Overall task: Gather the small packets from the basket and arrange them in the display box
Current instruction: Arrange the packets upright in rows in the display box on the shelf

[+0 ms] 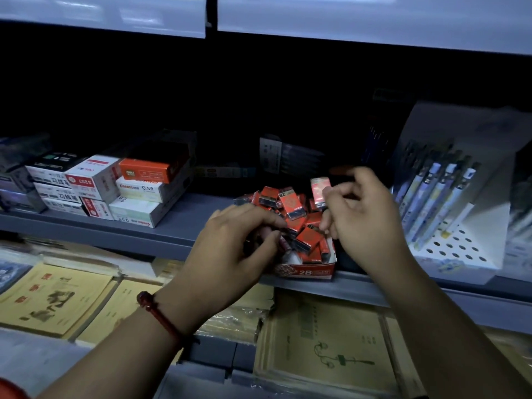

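Stacked stationery boxes [115,188], white and orange, sit at the left of a grey shelf [178,223] in a dim shop aisle; their labels are partly legible, while the boxes behind them fade into darkness. Below the shelf lie yellow exercise books [54,298], cut off by the left edge.

At centre, the person's left hand [230,249], a red cord bracelet [158,315] at the wrist, curls over the near left corner of the display box [305,272], a red-and-white carton marked "2B" standing at the shelf's front edge. Its fingers are closed round several small dark-ended packets, though how many cannot be made out under the knuckles. A loose heap of red packets [296,217] fills the box and rises above its rim, lying between the two hands.

The right hand [359,208] hovers just above the heap's right side, thumb and fingertips pinching a single packet [320,191] held upright, blurred, clear of the pile.

At far right, a white perforated stand [460,249] holds a row of pens [431,194] leaning back; its right side runs out of view. No basket can be made out.
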